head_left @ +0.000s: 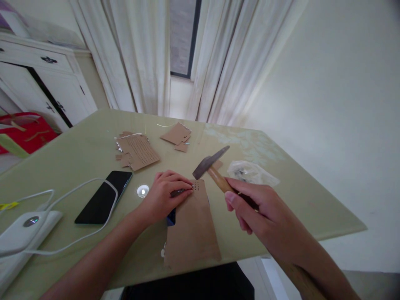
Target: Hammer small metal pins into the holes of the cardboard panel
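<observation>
The right hand (258,204) grips a hammer (211,163) by its handle. The left hand (167,190) pinches something small (192,187) at the cardboard (193,229), I can't tell what

Muted, soft light, with wide-angle stretching toward the edges.

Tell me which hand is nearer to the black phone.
Left. The left hand is to the right of the black phone, over the cardboard piece; the right hand is farther right, gripping the hammer.
</observation>
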Motion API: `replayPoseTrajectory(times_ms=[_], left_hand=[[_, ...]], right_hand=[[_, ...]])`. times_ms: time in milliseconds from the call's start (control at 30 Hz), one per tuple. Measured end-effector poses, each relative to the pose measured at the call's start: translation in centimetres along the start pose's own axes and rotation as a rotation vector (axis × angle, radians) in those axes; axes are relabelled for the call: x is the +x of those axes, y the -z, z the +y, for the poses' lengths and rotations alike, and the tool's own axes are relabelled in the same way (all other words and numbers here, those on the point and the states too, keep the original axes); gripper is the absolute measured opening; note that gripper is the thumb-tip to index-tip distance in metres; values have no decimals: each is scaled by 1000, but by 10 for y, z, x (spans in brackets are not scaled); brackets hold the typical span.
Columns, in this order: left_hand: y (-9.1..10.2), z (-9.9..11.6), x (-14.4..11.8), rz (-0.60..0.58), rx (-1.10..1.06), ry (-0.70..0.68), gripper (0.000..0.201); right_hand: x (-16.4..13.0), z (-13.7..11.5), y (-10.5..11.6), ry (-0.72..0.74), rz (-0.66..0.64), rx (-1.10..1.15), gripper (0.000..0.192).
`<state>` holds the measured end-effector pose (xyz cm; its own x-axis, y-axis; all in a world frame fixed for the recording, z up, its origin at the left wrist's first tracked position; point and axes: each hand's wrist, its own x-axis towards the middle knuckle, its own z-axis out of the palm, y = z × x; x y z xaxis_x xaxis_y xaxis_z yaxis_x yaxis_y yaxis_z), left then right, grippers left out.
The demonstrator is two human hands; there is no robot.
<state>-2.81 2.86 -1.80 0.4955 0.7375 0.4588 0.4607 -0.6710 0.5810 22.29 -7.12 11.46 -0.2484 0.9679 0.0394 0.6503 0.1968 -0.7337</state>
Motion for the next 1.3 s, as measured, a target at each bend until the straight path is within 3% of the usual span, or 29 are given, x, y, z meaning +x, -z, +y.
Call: replayPoseTrajectory(times_ms=[100, 300, 467, 567, 667, 800, 1033, 1133, 1300], left_hand=[[-1, 0, -1, -7, 5, 0, 19], [0, -1, -2, -35, 45, 17, 17], [1, 1, -1, -42, 34, 22, 15], [1, 1, -2, -40, 32, 44, 13], [1, 0, -3, -29, 25, 65, 27], [2, -2, -3, -31, 12, 60, 46], [5, -1, -4, -58, -7, 87, 48], [5, 0, -5, -54, -50, 112, 59], [3, 0, -5, -95, -214, 244, 60]], right_hand=[[-2, -1, -2, -1, 47, 45, 31], [3, 4, -11, -15, -133, -47, 28], [1, 8, -8, -53, -55, 48, 32], [3, 9, -11, -56, -108, -37, 30], [5, 9, -13, -60, -176, -95, 29], [4, 6, -10, -42, -92, -98, 31], [11, 18, -24, 56, -135, -174, 24], [14, 24, -18, 5, -142, -92, 27], [37, 46, -8, -83, -129, 327, 36]])
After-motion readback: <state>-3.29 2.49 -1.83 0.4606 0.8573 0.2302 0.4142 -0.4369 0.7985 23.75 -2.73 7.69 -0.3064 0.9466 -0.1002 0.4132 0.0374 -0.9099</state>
